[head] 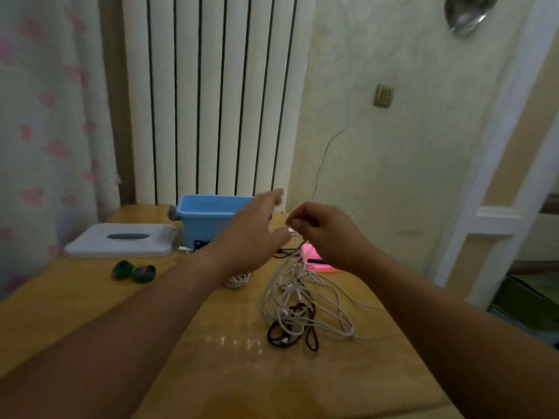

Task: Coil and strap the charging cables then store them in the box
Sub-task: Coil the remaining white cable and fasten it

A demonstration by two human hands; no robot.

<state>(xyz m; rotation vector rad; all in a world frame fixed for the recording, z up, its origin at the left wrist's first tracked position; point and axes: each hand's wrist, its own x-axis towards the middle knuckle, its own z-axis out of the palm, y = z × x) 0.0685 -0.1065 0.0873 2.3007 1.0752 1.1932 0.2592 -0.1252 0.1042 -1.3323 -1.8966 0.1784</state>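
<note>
Head view: your right hand pinches the white cable near its end; your left hand hovers spread, empty. Light, limp, tangle-prone: grip by the end.

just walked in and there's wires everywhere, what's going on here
A person is untangling a pile of white and black charging cables on the wooden table. The right hand pinches one white cable near its end and lifts it from the pile; the left hand reaches in beside it with fingers straight. The blue box stands open behind the hands, a white lid lying to its left.
</note>
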